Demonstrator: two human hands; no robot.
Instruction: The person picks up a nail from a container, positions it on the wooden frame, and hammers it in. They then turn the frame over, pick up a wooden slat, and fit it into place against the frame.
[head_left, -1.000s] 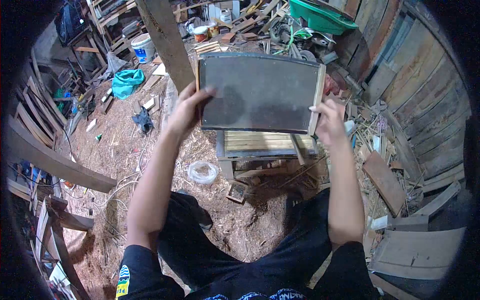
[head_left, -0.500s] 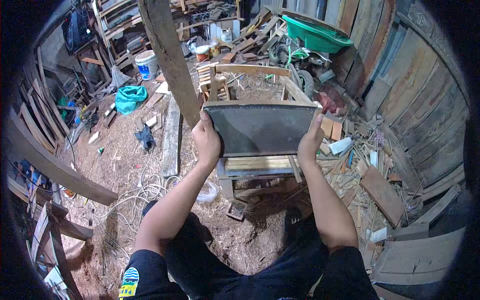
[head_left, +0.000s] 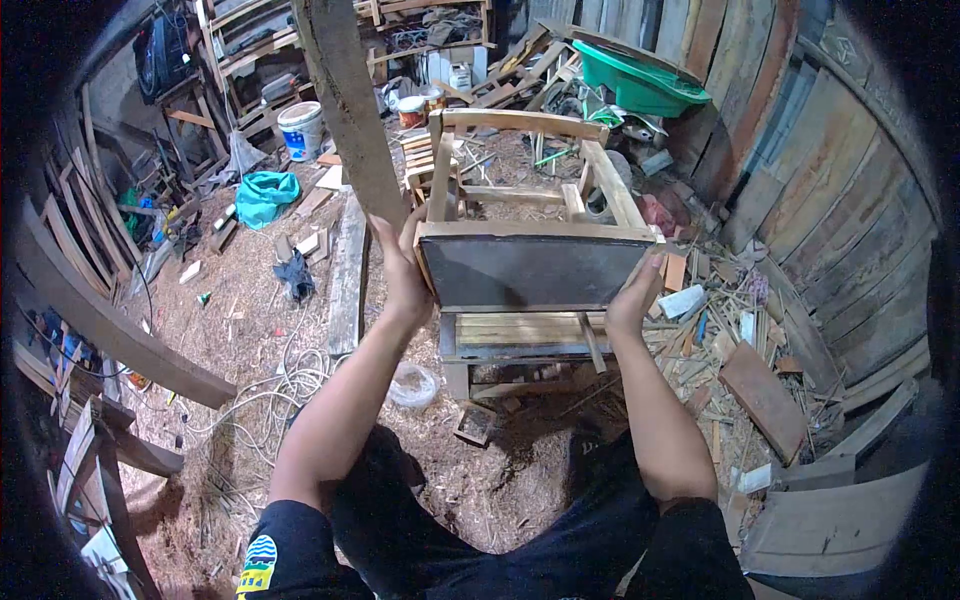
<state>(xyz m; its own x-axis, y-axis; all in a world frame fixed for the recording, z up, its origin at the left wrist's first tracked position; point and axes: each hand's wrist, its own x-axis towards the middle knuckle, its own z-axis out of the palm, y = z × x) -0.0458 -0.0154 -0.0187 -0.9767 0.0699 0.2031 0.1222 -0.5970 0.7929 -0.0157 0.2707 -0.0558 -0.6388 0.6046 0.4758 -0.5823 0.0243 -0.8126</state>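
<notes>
Head view: both hands hold a dark panel (head_left: pixel 530 270) upright, tilted, in front of a bare wooden chair frame (head_left: pixel 520 165) and above a slatted stool (head_left: pixel 520 330). Left hand (head_left: pixel 405 275): fingers curled round the panel's left edge. Right hand (head_left: pixel 635 295): fingers nearly straight, palm pressed flat against the right edge. Sawdust floor (head_left: pixel 250 320) below; leaning post (head_left: pixel 350 110) just left.

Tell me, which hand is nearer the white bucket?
Left. The left hand holds the dark panel's edge nearest the white bucket; the right hand holds the far edge.
</notes>
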